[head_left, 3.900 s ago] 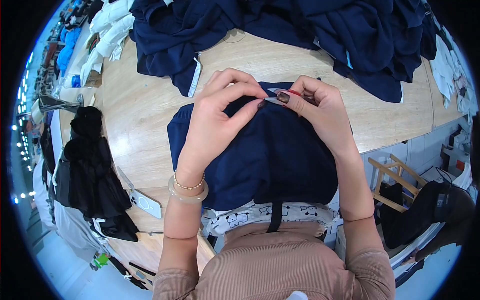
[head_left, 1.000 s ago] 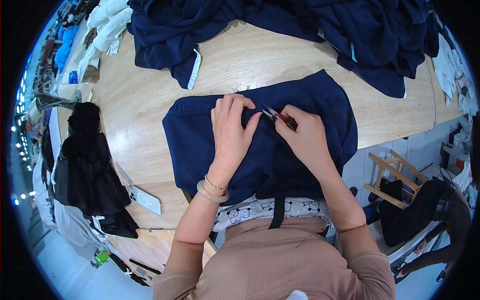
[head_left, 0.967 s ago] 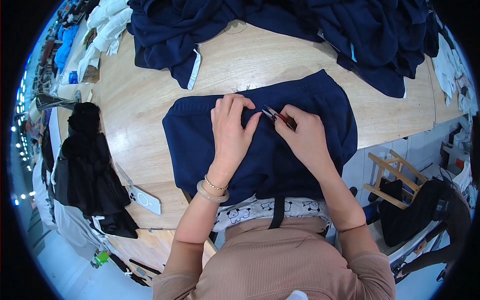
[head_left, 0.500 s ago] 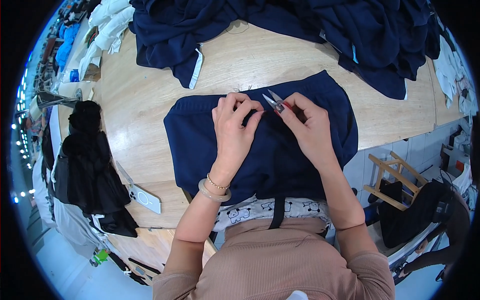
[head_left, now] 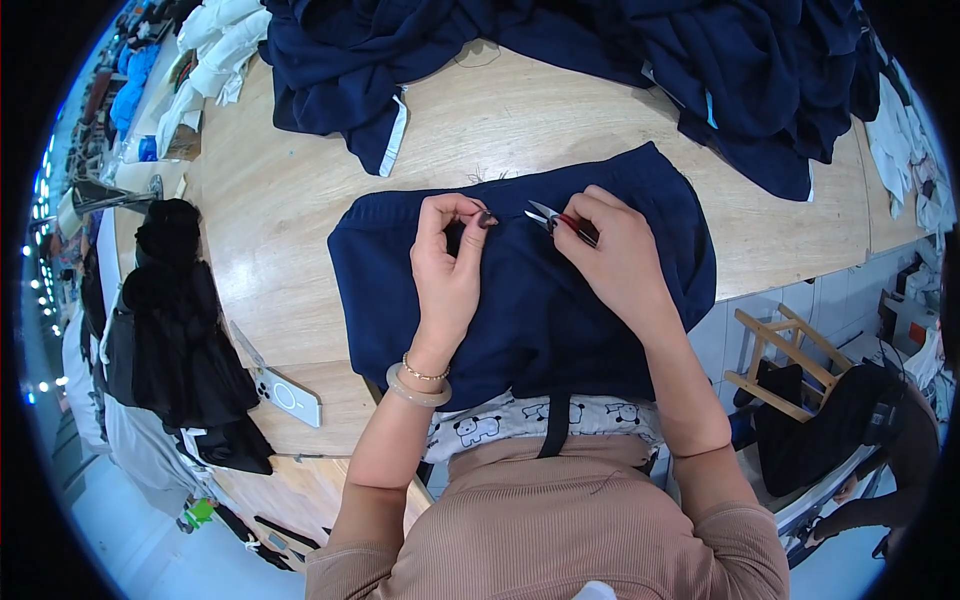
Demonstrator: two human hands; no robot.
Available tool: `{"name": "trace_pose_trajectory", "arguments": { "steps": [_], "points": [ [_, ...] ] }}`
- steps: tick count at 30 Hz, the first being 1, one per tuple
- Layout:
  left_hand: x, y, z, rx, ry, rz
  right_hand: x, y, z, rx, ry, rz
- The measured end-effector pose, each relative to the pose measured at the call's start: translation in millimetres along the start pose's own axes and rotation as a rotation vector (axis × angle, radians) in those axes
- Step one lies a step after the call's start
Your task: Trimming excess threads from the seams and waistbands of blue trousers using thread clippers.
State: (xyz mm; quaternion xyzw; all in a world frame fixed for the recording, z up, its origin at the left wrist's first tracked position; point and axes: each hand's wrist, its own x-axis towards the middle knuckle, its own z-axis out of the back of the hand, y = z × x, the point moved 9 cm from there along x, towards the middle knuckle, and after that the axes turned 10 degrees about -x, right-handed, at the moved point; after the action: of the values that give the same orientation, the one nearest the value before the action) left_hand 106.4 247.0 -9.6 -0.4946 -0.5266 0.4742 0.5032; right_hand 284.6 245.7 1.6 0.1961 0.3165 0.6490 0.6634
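Observation:
A navy blue garment (head_left: 560,300), probably trousers or shorts with a wide waistband, lies spread in front of me and hangs over the table's near edge. My right hand (head_left: 612,240) is closed around small thread snips (head_left: 568,224) with red handles. Their blades are parted and point left, just above the garment near its waistband. My left hand (head_left: 448,250) pinches thumb and fingers together over the waistband area, left of the blade tips. A small dark bit shows at its fingertips; I cannot make out what it is. Loose dark thread ends (head_left: 490,180) lie by the waistband's far edge.
Heaped navy garments (head_left: 560,40) with white tape edges cover the table's far side. At the left are black fabric (head_left: 170,320), a phone (head_left: 292,398) and a slim blade-like tool (head_left: 246,343). A wooden stool (head_left: 790,360) and another person (head_left: 890,460) are at the right.
My left hand has drawn a little to the left, away from the snips, its fingers pinched together. My right hand has turned the snips so the blades point more directly left.

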Motion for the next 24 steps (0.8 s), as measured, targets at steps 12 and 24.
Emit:
{"name": "trace_pose_trajectory", "arguments": {
  "steps": [12,24],
  "points": [
    [0,-25,-22,0.605,0.080,-0.254,1,8,-4,-0.157,-0.026,0.015],
    [2,-24,-23,0.590,0.072,-0.257,-6,8,0,0.064,-0.145,0.070]
  ]
}}
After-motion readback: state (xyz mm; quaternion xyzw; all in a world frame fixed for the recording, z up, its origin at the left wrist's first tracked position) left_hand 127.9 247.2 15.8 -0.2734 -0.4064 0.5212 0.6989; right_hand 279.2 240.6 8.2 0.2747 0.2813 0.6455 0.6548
